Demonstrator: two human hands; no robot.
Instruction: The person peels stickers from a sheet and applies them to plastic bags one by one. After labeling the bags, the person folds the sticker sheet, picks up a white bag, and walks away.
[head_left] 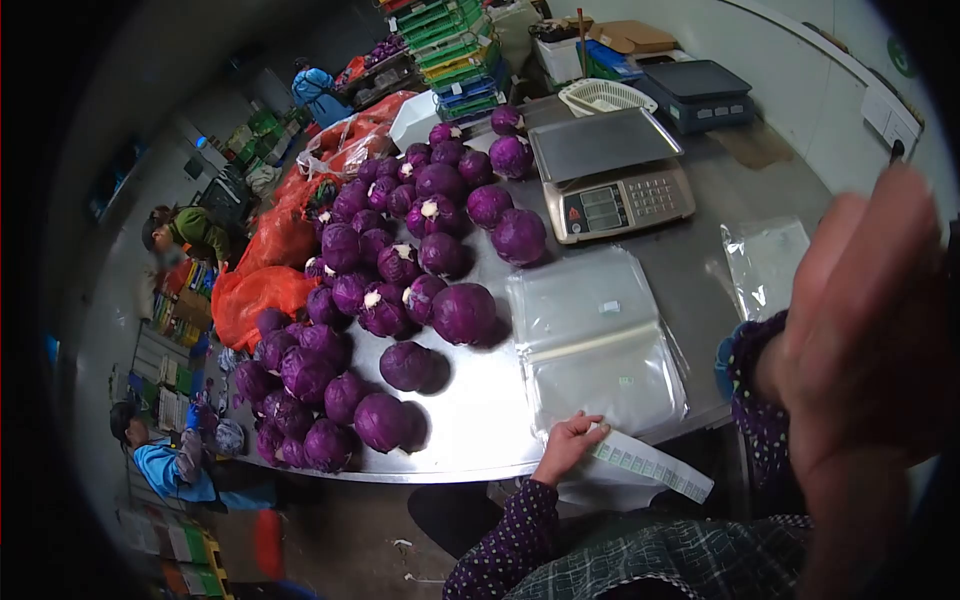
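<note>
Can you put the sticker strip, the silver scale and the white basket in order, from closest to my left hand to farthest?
From your left hand:
1. Sticker strip: in its fingers, sticking out to the right.
2. Silver scale: on the table, past the clear bags.
3. White basket: farthest, behind the scale.

Crate stack [458, 50], mostly green. Right of stack: white basket [612, 107], then dark scale [697, 82]. Left: person in blue [318, 92].
</note>
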